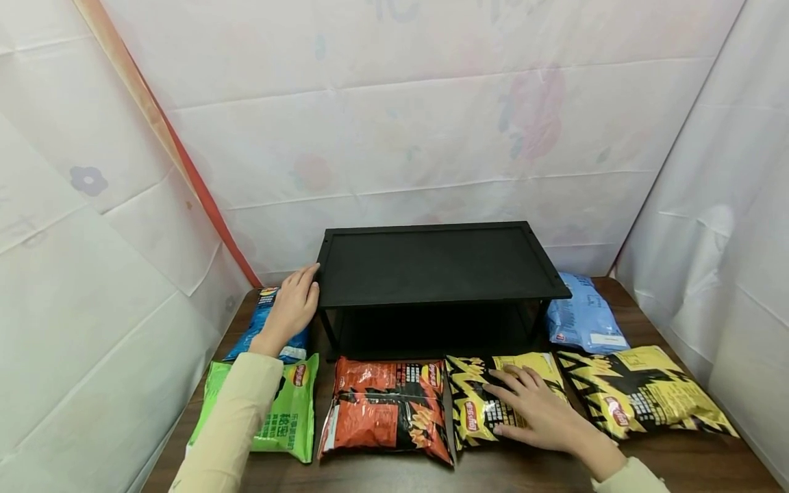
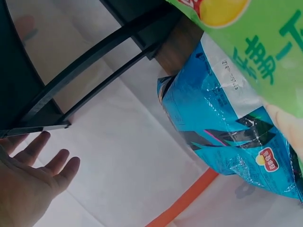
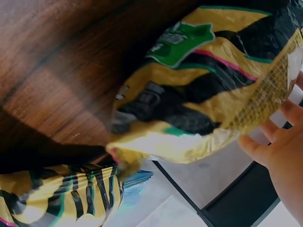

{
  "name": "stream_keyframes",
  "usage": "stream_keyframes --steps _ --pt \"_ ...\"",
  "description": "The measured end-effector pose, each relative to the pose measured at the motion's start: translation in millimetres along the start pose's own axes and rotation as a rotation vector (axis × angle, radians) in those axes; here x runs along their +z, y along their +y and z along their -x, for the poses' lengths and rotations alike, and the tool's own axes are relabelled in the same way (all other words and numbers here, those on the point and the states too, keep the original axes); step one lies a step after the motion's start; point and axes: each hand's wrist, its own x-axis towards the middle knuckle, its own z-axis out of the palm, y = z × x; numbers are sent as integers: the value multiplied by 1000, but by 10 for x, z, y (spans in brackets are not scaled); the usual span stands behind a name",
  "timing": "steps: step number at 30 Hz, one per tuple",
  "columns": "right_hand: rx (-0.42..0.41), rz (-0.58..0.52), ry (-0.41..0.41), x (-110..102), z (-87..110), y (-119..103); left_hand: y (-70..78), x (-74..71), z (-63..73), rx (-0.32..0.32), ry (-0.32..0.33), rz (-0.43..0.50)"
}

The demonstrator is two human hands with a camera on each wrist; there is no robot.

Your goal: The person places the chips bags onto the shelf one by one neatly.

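Note:
A low black two-tier rack point(image 1: 431, 263) stands at the back of the table. My left hand point(image 1: 291, 308) rests at its left edge, fingers extended; the left wrist view shows that hand point(image 2: 35, 182) by the rack's corner. My right hand point(image 1: 539, 411) lies with spread fingers on a yellow chip bag point(image 1: 471, 414); in the right wrist view its fingers point(image 3: 255, 149) touch the bag's side point(image 3: 213, 85). Left of that bag lies a red chip bag point(image 1: 370, 421). A green chip bag point(image 1: 290, 424) is partly hidden under my left forearm.
A second yellow chip bag point(image 1: 647, 394) lies at the right. Behind it, a light blue bag point(image 1: 582, 318) sits beside the rack. A darker blue chip bag point(image 1: 246, 335) is at the left, partly behind my left hand. White printed cloth point(image 1: 419, 137) hangs around the table.

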Motion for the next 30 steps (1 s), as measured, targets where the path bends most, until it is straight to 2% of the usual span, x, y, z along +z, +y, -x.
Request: stream_keyframes --steps 8,22,30 --pt "18 3 -26 58 35 -14 10 -35 -19 22 -23 -17" --pt "-10 179 -34 171 82 -9 -11 -15 3 16 -38 -19" --pt "4 179 -29 144 81 0 5 -7 9 7 -43 -12"
